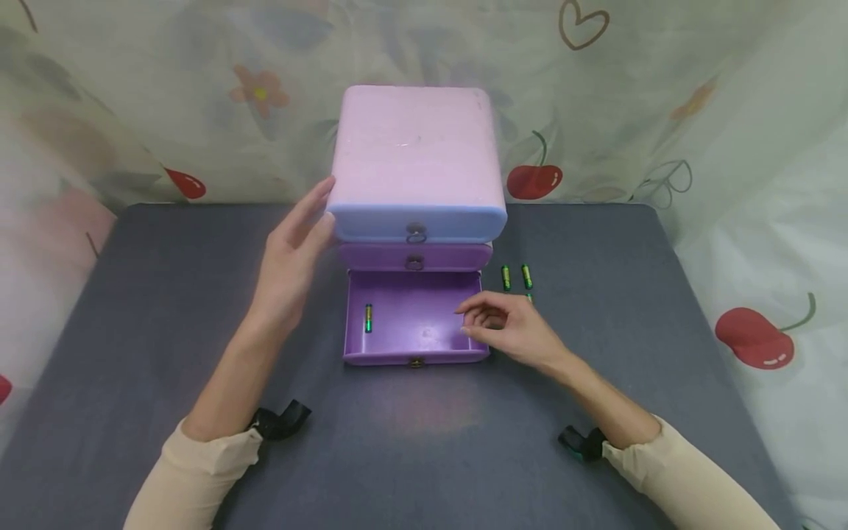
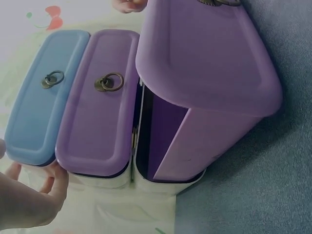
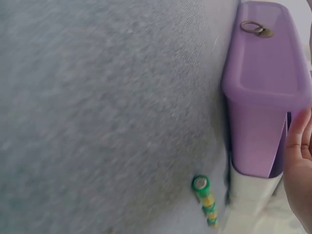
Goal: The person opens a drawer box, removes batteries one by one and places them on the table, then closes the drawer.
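Note:
A small drawer cabinet with a pink top [image 1: 417, 147] stands at the table's back. Its bottom purple drawer [image 1: 417, 357] is pulled out, and one green-and-yellow battery [image 1: 368, 318] lies inside on the left. My left hand [image 1: 288, 261] rests on the cabinet's left side beside the blue top drawer [image 1: 384, 224], fingers fairly straight. In the left wrist view, fingertips [image 2: 58, 183] touch near that drawer's end. Over the right edge of the pulled-out drawer hovers my right hand [image 1: 506, 324], fingers loosely bent, nothing seen between thumb and fingers.
To the cabinet's right, green batteries [image 1: 506, 277] lie on the grey table [image 1: 424, 449], one partly hidden by my right hand. The middle purple drawer [image 1: 377, 257] is pushed in. A patterned curtain [image 1: 411, 44] hangs behind the table.

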The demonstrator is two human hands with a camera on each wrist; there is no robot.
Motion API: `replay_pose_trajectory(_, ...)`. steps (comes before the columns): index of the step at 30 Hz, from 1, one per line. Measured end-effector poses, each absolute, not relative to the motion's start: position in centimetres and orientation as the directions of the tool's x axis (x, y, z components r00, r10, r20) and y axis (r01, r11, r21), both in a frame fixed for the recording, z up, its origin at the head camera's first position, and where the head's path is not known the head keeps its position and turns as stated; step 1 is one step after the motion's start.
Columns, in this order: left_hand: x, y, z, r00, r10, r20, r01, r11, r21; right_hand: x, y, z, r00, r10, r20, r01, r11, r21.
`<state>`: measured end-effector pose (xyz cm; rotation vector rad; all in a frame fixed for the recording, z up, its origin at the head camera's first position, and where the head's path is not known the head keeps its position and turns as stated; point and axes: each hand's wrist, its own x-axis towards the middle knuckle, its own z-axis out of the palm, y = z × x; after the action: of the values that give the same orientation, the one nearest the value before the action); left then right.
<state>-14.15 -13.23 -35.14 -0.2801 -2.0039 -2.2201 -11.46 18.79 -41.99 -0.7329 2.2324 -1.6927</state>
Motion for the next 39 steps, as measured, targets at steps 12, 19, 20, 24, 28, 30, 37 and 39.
replay_pose_trajectory(12,-14.0,-13.3,-35.0,-0.973,0.043,0.227,0.223,-0.084,0.971,-11.9,16.7,-41.9,-0.803,-0.585,0.11,-0.298,0.235,-0.925)
replay_pose_trajectory(19,-14.1,-13.3,-34.8,-0.969,0.068,0.239,0.232,-0.092,0.968,-12.4,15.2,-41.9,-0.779,-0.614,0.129,-0.351,0.255,-0.901)
replay_pose_trajectory(20,-14.1,-13.3,-34.8,-0.969,0.07,0.238,0.232,-0.088,0.969,-12.4,15.0,-42.0,-0.779,-0.614,0.129,-0.35,0.255,-0.901)
replay_pose_trajectory(24,-14.1,-13.4,-34.7,-0.97,0.077,0.23,0.226,-0.055,0.972,-12.6,14.2,-42.2,-0.778,-0.616,0.124,-0.339,0.246,-0.908)
replay_pose_trajectory(28,-14.1,-13.3,-34.6,-0.972,0.079,0.219,0.218,-0.024,0.976,-12.8,13.6,-42.3,-0.778,-0.618,0.11,-0.332,0.257,-0.908)
replay_pose_trajectory(30,-14.0,-13.2,-34.5,-0.974,0.078,0.213,0.212,-0.02,0.977,-12.9,13.2,-42.4,-0.779,-0.619,0.103,-0.333,0.269,-0.904)
replay_pose_trajectory(37,-13.9,-12.8,-34.0,-0.977,0.065,0.205,0.201,-0.06,0.978,-13.5,12.0,-42.6,-0.779,-0.625,0.058,-0.313,0.307,-0.899)
replay_pose_trajectory(39,-14.0,-12.8,-33.9,-0.977,0.06,0.206,0.202,-0.065,0.977,-13.6,11.7,-42.5,-0.777,-0.628,0.045,-0.309,0.318,-0.896)
